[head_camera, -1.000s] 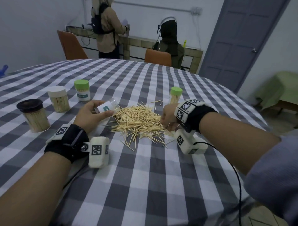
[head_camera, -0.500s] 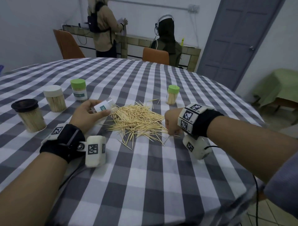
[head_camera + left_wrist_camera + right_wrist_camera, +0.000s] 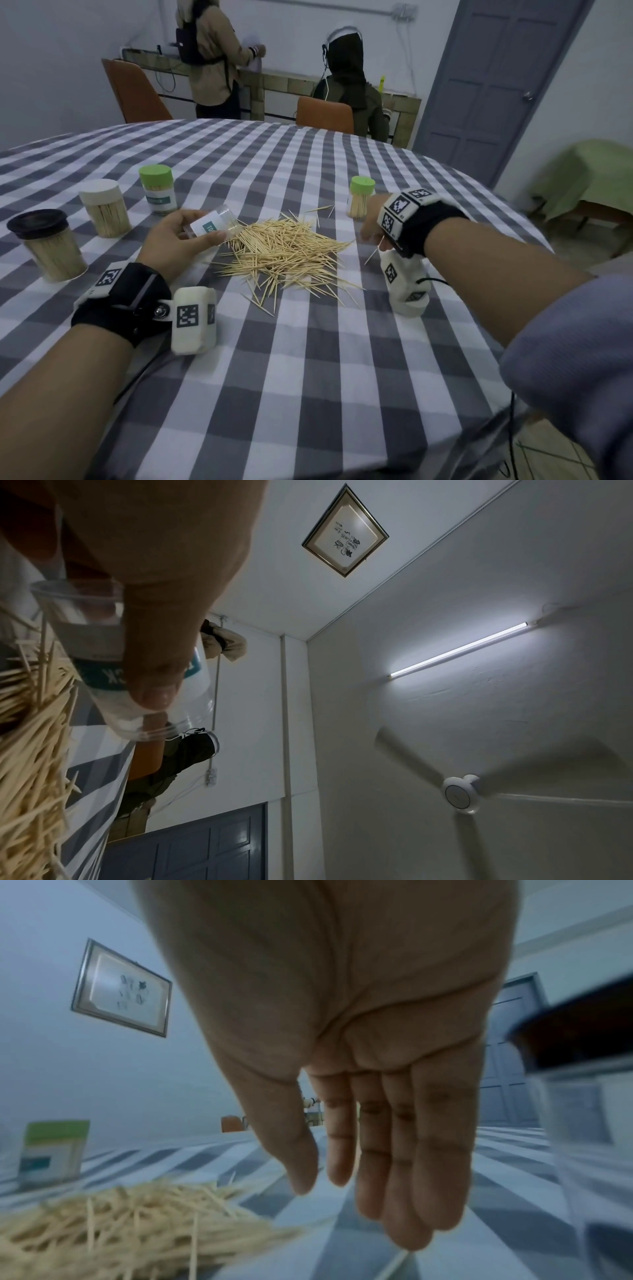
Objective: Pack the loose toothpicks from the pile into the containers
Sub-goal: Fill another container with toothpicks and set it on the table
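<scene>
- Pale wood — the toothpicks [image 3: 284, 253] lie in a loose heap near the middle of the table [image 3: 308, 394], on its checked cloth, with a few strays toward the near edge
- Judged light, stiff and thin: they should scatter or roll at a touch, and single sticks would slip from a pinch; a small bundle taken across its middle, sticks aligned, looks the surer hold
- Left hand [image 3: 171, 240] grasps the clear container [image 3: 214, 224], thumb and fingers curled round its labelled wall; it lies tilted on its side, open mouth at the heap's left margin. Smooth plastic, probably light — a grip on the label band seems sound
- Right hand [image 3: 371, 222] hovers above the cloth just right of the heap, fingers straight and holding nothing in the wrist view; one stick [image 3: 373, 253] shows below the hand in the head view, contact not determinable
- Four capped containers stand filled: three toward the left edge, one green-capped container [image 3: 360, 201] beyond the right hand
- Against half a second ago: the right hand was lower, at the heap's near-right fringe; it now sits higher and farther back, by the green-capped container. Left hand and clear container unchanged
</scene>
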